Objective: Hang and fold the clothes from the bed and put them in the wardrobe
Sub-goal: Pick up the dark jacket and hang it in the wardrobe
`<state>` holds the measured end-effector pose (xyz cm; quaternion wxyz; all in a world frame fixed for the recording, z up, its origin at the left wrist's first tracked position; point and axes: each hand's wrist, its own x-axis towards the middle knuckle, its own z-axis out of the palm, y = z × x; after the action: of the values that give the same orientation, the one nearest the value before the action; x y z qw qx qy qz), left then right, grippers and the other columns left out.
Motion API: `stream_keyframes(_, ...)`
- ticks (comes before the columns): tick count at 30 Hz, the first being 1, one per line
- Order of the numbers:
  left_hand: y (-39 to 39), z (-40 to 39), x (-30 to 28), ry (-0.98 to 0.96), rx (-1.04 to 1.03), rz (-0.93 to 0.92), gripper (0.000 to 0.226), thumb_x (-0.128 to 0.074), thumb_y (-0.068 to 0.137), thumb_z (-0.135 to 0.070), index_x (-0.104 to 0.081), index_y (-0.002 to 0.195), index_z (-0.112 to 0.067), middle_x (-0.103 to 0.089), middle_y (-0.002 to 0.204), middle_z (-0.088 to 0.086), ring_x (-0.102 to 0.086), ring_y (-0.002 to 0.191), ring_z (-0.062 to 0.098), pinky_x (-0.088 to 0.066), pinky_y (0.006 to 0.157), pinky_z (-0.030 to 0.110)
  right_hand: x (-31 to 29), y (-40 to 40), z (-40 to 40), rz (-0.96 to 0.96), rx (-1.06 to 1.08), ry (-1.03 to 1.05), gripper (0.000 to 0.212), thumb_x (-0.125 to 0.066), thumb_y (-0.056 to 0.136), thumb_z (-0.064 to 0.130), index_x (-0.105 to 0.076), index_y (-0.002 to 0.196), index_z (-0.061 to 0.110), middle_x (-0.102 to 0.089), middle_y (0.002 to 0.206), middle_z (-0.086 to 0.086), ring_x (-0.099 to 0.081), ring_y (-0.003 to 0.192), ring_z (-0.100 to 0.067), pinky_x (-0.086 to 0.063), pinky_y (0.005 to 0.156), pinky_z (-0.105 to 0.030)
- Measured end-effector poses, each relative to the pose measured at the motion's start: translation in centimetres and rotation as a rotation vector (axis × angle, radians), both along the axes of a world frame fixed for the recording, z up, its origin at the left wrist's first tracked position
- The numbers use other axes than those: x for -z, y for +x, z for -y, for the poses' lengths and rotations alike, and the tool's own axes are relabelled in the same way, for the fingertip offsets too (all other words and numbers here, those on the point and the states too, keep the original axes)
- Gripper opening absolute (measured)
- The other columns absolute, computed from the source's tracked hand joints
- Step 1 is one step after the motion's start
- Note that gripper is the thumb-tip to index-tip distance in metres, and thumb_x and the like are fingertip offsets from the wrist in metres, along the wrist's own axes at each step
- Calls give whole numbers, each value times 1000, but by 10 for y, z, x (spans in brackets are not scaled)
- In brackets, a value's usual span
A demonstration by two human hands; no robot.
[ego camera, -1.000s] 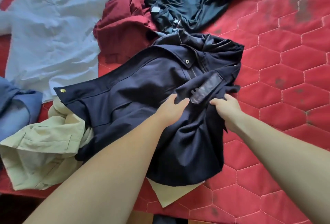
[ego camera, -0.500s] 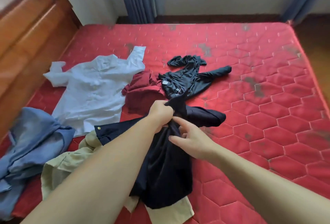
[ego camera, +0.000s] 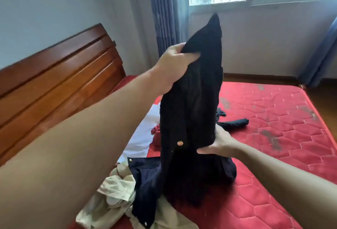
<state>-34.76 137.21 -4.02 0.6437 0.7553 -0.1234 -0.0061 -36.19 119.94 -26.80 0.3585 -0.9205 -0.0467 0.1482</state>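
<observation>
Navy jacket (ego camera: 191,104) now lifted off bed (ego camera: 273,137), earlier flat. Clenched high in left hand (ego camera: 175,66); right hand (ego camera: 221,144) cupping midway, fingers hidden. Ready for hanging.

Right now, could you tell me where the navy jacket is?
In the head view the navy jacket hangs mid-frame above the red mattress; the left hand grips its top, the right hand holds it lower, and its hem rests on beige clothes.

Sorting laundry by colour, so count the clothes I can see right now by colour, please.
Navy: 1, the jacket held up by left hand and right hand
Beige: 1
White: 1
Maroon: 1
Black: 1
Total: 5
</observation>
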Motion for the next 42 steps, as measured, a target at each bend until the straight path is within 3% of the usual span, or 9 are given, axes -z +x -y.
stream_keyframes(2,-5,-6,-23,-51,-44,64,22,-56,95,-1,-66,85,-18,-72,67,-10,-69,63,5,-56,62,19,-8,1,-20,70,44,136,24,-75,71,48,-57,80,36,-58,82,14,-56,82,-10,-45,69,-28)
stream_keyframes(9,11,-66,-4,253,-464,117,26,-49,100,-21,-58,125,-16,-63,104,-9,-62,97,9,-45,70,8,-82,3,-12,113,207,453,9,-67,91,23,-72,86,18,-73,92,1,-68,85,-16,-54,79,-37)
stream_keyframes(17,-8,-58,22,490,49,-59,87,-45,82,-77,4,149,-51,-17,159,-15,-32,140,14,-28,116,38,-212,-7,-28,64,352,988,24,-66,87,25,-72,105,10,-76,101,-8,-72,93,-25,-57,86,-37)
stream_keyframes(22,-33,-26,3,436,208,45,90,-79,76,-45,-22,146,-41,-49,118,-32,-55,101,-15,-47,87,12,-261,7,-33,130,436,1197,40,-56,92,42,-69,117,13,-75,105,-6,-71,98,-27,-57,85,-38)
stream_keyframes(26,-42,6,13,438,-181,216,21,-68,80,-29,-70,96,-16,-72,92,-4,-64,86,11,-46,71,21,-276,15,-36,167,488,1003,38,-60,88,49,-70,104,16,-74,98,-6,-71,96,-27,-57,83,-38)
stream_keyframes(29,-42,15,19,317,-251,114,28,-60,75,-37,-70,82,-12,-74,87,4,-67,86,22,-53,72,31,-264,-5,-30,332,373,675,49,-61,76,67,-65,91,21,-68,95,-1,-66,87,-17,-54,76,-30)
stream_keyframes(33,-31,18,16,181,-403,-13,37,-60,78,-37,-71,95,-6,-73,96,11,-67,91,26,-55,81,38,-200,-47,-14,663,141,36,97,-67,54,73,-36,139,38,-42,131,4,-45,121,-15,-43,98,-34)
stream_keyframes(36,-24,17,6,11,-429,-129,38,-61,86,-31,-65,115,-7,-69,101,2,-65,95,22,-54,87,33,-166,-61,0,463,28,115,102,-78,61,42,-21,145,47,-50,130,5,-52,118,-16,-48,93,-30)
stream_keyframes(42,-27,1,0,79,-287,-164,28,-68,83,-35,-68,103,-16,-73,90,-5,-69,84,15,-57,72,28,-204,-11,53,298,-10,245,53,-59,76,-13,-67,110,27,-72,91,1,-66,79,-16,-57,70,-28)
